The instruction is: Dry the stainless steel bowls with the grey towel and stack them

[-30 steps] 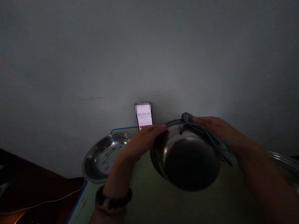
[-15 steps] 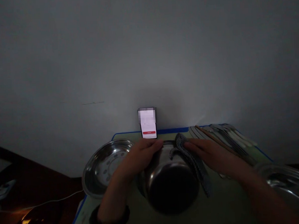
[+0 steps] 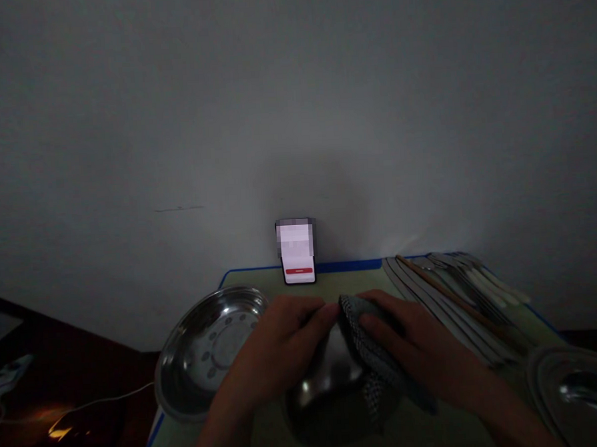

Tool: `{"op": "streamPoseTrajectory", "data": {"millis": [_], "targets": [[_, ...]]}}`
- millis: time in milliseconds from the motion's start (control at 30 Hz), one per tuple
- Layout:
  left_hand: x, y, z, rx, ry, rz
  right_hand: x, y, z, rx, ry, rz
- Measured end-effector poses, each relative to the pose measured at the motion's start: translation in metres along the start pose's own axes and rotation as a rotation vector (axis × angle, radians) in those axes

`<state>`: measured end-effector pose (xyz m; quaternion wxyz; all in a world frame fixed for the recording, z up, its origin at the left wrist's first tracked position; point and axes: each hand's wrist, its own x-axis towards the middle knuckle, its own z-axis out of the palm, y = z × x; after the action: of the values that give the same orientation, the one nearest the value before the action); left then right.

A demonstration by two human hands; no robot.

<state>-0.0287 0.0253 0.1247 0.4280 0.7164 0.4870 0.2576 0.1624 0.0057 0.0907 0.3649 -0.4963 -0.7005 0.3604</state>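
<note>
A steel bowl (image 3: 327,395) lies upside down in front of me over the green mat (image 3: 440,436). My left hand (image 3: 279,344) grips its far left rim with curled fingers. My right hand (image 3: 409,344) presses a grey checked cloth (image 3: 370,353) against the bowl's right side and top. The cloth drapes down over the bowl's base. Both forearms reach in from the bottom edge.
A wide steel plate (image 3: 209,341) lies to the left, overhanging the mat's edge. A lit phone (image 3: 296,251) leans on the wall at the back. Several long utensils (image 3: 457,295) lie at the right. Another steel dish (image 3: 582,395) sits at the bottom right. A white cable (image 3: 88,404) crosses the dark table at left.
The bowl has come down and toward me from a raised, tilted position. Both hands followed it, and the cloth now lies over its top. The view has tipped down, showing the utensils.
</note>
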Motion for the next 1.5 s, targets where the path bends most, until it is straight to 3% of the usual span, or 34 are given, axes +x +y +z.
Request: {"op": "streamPoseTrajectory", "data": {"millis": [100, 233, 300, 400, 500, 633, 700, 800, 933, 1067, 1233, 1367, 1500], "targets": [[-0.003, 0.000, -0.003, -0.115, -0.019, -0.045, 0.001, 0.001, -0.004, -0.003, -0.008, 0.003], [-0.005, -0.001, -0.009, -0.434, 0.092, -0.095, 0.002, 0.001, -0.012, 0.116, 0.136, 0.056], [-0.003, 0.001, -0.012, -0.632, 0.258, -0.141, 0.003, 0.000, -0.011, 0.249, 0.265, 0.092], [0.005, 0.009, -0.010, -0.953, 0.612, -0.223, 0.004, -0.003, 0.002, 0.464, 0.484, 0.151], [0.013, 0.017, 0.000, -1.181, 0.750, -0.203, 0.006, 0.000, 0.022, 0.635, 0.575, 0.213], [0.013, 0.022, 0.004, -1.180, 0.667, -0.198, 0.010, 0.013, 0.037, 0.882, 0.599, 0.296], [0.005, 0.021, -0.004, -1.097, 0.558, -0.234, 0.012, 0.018, 0.035, 0.907, 0.563, 0.314], [-0.009, 0.014, -0.022, -0.946, 0.394, -0.261, 0.010, 0.017, 0.021, 0.834, 0.432, 0.228], [-0.014, 0.005, -0.032, -0.745, 0.172, -0.148, 0.003, 0.005, -0.007, 0.584, 0.260, 0.067], [-0.013, 0.009, -0.019, -0.524, 0.089, -0.036, -0.007, -0.011, -0.030, 0.176, 0.197, -0.055], [-0.026, 0.021, -0.005, -0.496, -0.042, 0.036, -0.026, -0.036, -0.035, -0.061, 0.135, -0.237], [-0.034, 0.025, -0.008, -0.490, 0.037, 0.104, -0.033, -0.046, -0.029, -0.027, 0.151, -0.282], [-0.033, 0.031, -0.008, -0.554, 0.228, 0.151, -0.028, -0.043, -0.026, 0.215, 0.384, -0.248]]}}
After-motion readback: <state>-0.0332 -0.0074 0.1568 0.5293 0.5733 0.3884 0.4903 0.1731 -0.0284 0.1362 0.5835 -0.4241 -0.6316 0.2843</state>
